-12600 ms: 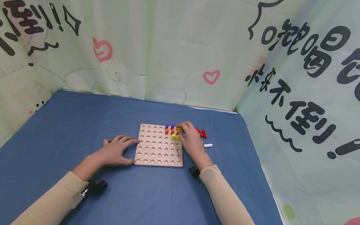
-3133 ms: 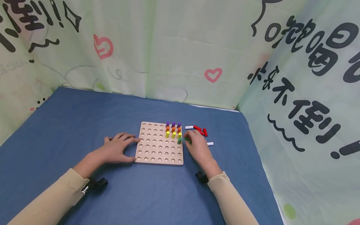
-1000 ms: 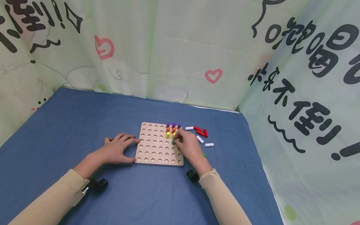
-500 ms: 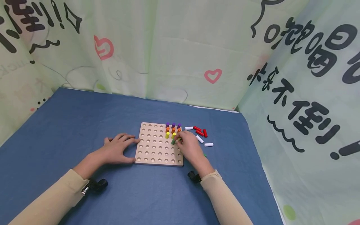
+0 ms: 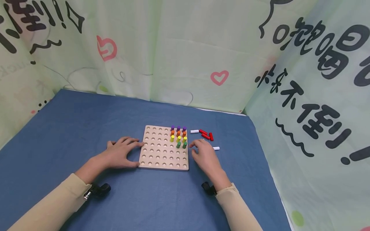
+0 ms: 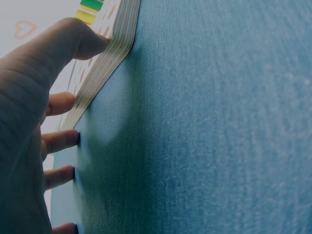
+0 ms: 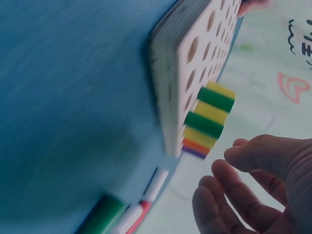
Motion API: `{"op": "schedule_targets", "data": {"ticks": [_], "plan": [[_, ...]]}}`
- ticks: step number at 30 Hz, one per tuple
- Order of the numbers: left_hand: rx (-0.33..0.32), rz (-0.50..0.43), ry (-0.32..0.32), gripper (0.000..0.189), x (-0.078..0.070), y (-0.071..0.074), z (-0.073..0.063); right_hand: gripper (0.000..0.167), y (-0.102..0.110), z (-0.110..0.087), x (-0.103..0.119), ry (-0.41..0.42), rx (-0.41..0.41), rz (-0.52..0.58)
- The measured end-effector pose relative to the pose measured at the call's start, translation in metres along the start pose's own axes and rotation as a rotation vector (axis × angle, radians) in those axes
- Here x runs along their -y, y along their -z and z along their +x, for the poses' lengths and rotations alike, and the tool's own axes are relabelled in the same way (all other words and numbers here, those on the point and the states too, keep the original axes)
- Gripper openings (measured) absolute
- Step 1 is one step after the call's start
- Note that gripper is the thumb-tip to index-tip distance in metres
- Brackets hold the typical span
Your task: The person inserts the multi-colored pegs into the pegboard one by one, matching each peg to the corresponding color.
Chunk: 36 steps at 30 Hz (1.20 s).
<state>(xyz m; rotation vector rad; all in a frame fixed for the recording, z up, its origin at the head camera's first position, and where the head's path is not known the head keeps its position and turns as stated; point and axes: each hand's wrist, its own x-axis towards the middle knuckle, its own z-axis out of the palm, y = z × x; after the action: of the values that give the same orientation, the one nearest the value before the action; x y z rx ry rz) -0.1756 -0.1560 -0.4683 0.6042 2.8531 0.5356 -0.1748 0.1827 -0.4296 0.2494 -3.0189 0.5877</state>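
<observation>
Board (image 5: 163, 166) was pale wood, hole-gridded, edges striped. I saw purple pegs (image 5: 178, 128), orange pegs (image 5: 178, 133), yellow pegs (image 5: 179, 139), green pegs (image 5: 178, 145), far to near, on its right. Farther right lay red pegs (image 5: 205, 136), white pegs (image 5: 194, 131), a loose green peg (image 7: 102, 215). Cloth (image 5: 101, 118) was blue; curtain (image 5: 179, 54) was pale green with pink hearts (image 5: 107, 59), black lettering (image 5: 344, 137); sleeves (image 5: 47, 205) were cream.

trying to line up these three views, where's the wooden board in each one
Head: wooden board below and slightly left of centre.
Left wrist: wooden board at top, left of centre.
Right wrist: wooden board from top edge, mostly right of centre.
Shared landmark: a green peg standing in it.
</observation>
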Motion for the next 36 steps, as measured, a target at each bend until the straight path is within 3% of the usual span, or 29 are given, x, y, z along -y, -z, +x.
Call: {"op": "schedule_targets", "data": {"ticks": [10, 18, 24, 36], "plan": [[0.000, -0.004, -0.006, 0.078, -0.001, 0.002, 0.000, 0.021, 0.002, -0.012, -0.036, -0.112, 0.065, -0.023], [-0.002, -0.007, -0.008, 0.078, -0.001, 0.003, 0.000, 0.020, 0.002, -0.022, -0.062, -0.086, 0.058, 0.003], [-0.003, -0.006, 0.000, 0.077, -0.001, 0.002, -0.001, 0.014, 0.000, -0.023, -0.068, -0.098, 0.058, -0.008], [-0.001, 0.007, 0.004, 0.079, 0.001, 0.000, 0.000, 0.019, -0.001, -0.022, -0.067, -0.136, 0.076, 0.018]]}}
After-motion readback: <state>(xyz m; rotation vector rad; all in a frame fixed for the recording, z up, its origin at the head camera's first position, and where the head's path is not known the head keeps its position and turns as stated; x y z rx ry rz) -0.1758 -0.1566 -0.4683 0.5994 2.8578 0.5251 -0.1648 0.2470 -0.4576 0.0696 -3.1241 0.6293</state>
